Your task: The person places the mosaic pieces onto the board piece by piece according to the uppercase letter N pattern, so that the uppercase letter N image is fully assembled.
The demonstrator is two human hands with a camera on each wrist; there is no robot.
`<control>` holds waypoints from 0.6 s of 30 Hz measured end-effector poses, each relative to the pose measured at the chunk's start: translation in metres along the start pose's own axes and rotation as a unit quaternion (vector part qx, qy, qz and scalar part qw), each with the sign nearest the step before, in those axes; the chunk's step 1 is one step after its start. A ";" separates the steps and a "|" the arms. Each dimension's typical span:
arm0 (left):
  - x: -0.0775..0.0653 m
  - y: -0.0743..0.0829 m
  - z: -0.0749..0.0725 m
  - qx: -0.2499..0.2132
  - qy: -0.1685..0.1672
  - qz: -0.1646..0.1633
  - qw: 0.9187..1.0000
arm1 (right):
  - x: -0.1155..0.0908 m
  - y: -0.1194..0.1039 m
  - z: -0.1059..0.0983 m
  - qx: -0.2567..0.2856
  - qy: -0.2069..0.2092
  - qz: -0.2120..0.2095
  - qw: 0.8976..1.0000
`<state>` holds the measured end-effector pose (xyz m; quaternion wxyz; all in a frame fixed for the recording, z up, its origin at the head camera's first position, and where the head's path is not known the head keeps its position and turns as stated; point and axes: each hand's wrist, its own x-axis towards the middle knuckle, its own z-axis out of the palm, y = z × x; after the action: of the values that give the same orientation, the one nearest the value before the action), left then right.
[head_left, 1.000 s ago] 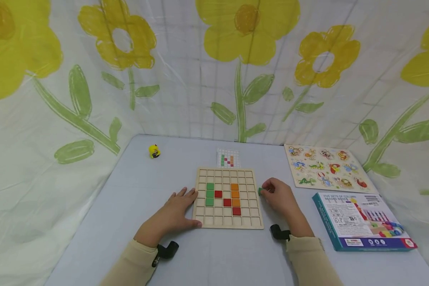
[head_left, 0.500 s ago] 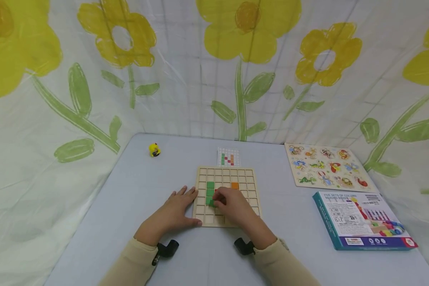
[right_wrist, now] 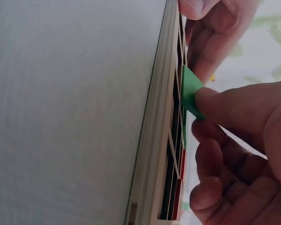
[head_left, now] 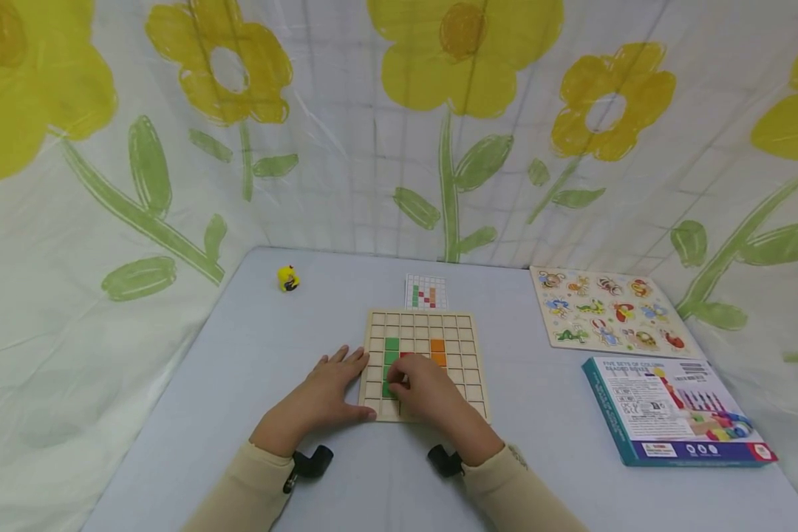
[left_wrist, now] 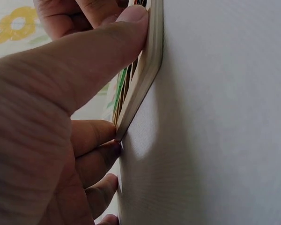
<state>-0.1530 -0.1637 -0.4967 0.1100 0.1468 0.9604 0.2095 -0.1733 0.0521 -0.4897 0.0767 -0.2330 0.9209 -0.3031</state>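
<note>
A square wooden grid board [head_left: 475, 377] lies on the table, holding green tiles [head_left: 391, 352] in a column at left and orange tiles [head_left: 437, 346] towards the right. A red tile [head_left: 405, 355] shows just above my right hand [head_left: 432, 395], which hides the board's middle. That hand pinches a green tile [right_wrist: 192, 89] between thumb and index finger. In the right wrist view, the tile tilts against the board's surface. My left hand [head_left: 322, 405] rests spread along the left edge, its thumb [left_wrist: 131, 23] on the near left corner. Behind the board lies a pattern card [head_left: 439, 284].
At the far left of the table stands a small yellow toy [head_left: 288, 278]. An insect puzzle board [head_left: 598, 314] lies at the back right, with a flat toy box [head_left: 678, 414] in front of it. A flowered curtain [head_left: 332, 185] hangs behind the table.
My right hand has carried the green tile from beside the board's right edge to the lower end of the green column, shifting slightly nearer lately. My left hand stays in place.
</note>
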 end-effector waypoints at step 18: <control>0.002 0.001 0.000 0.000 0.045 0.013 0.999 | -0.005 -0.002 -0.016 0.007 0.024 -0.015 1.000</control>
<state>-0.1543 -0.1620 -0.4962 0.0634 0.1500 0.9625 0.2172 -0.1729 0.0610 -0.4756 0.0516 -0.2390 0.9167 -0.3162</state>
